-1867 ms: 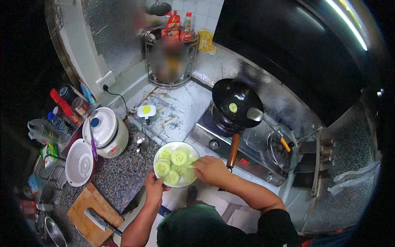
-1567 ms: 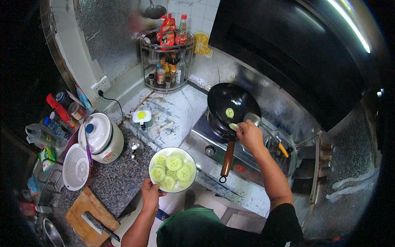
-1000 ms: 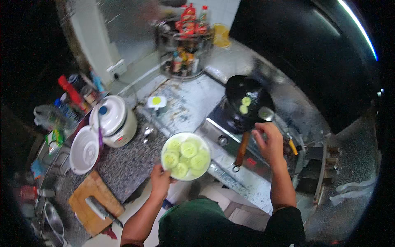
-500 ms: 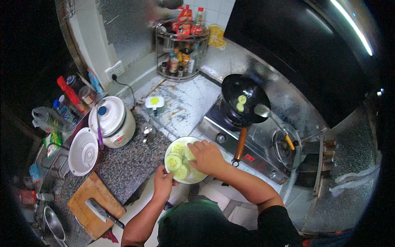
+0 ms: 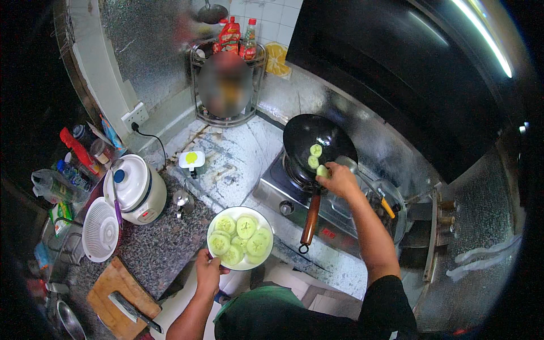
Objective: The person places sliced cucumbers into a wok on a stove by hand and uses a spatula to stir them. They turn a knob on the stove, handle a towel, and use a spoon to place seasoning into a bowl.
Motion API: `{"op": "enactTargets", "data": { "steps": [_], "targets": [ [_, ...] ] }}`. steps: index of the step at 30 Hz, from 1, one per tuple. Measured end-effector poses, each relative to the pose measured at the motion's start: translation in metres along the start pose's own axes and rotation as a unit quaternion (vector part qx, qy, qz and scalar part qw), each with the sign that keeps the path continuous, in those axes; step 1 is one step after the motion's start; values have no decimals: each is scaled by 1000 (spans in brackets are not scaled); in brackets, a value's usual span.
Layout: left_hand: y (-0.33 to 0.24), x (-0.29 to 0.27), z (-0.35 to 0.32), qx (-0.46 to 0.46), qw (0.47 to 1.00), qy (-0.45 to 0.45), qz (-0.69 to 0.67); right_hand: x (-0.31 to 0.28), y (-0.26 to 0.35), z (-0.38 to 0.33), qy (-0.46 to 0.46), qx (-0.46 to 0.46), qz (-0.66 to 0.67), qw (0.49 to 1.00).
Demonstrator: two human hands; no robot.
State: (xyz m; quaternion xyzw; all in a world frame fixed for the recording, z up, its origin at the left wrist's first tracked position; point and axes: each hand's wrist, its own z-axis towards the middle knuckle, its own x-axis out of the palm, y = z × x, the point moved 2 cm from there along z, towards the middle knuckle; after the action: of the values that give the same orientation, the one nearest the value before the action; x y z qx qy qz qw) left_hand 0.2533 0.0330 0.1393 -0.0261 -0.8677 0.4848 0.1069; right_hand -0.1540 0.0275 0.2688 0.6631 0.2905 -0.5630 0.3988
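Note:
A white plate (image 5: 268, 222) of pale green cucumber slices (image 5: 246, 227) is gripped at its near-left rim by my left hand (image 5: 208, 268), thumb on top. My right hand (image 5: 342, 180) reaches over the near right side of a black wok (image 5: 306, 127), fingers closed on a cucumber slice (image 5: 322, 171). Two more slices (image 5: 314, 156) lie in the wok, close to the held one. A ladle (image 5: 348, 164) with a yellow handle end rests at the wok's right side, partly behind my hand. The wok's wooden handle (image 5: 311, 220) points toward me.
The wok stands on a gas stove (image 5: 272, 187), with a glass lid (image 5: 394, 198) to its right. A rice cooker (image 5: 148, 198), a white colander (image 5: 102, 232) and a cutting board (image 5: 107, 277) bearing a knife (image 5: 133, 310) are at left. A spice rack (image 5: 198, 102) fills the back corner.
My right hand has left the plate and moved up and right to the wok, carrying a cucumber slice. The plate has shifted slightly down and left in view, as the head view turned.

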Motion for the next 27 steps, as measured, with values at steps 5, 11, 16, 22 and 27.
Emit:
{"op": "enactTargets", "data": {
  "steps": [5,11,16,22,27],
  "targets": [
    [3,1,1,-6,1000,-8,-10,-2,-17,30,16,12,-159,987],
    [-1,-3,-2,0,1000,-15,-8,-44,13,-36,-207,-131,-80,966],
    [-8,-17,-4,2,1000,-3,-5,-35,71,-103,-160,-222,9,962],
    [-4,-28,-7,23,999,11,-20,20,132,-146,-45,-321,52,945],
    [-1,-36,-12,15,1000,17,-10,68,173,-155,14,-339,41,940]
  ]
}}
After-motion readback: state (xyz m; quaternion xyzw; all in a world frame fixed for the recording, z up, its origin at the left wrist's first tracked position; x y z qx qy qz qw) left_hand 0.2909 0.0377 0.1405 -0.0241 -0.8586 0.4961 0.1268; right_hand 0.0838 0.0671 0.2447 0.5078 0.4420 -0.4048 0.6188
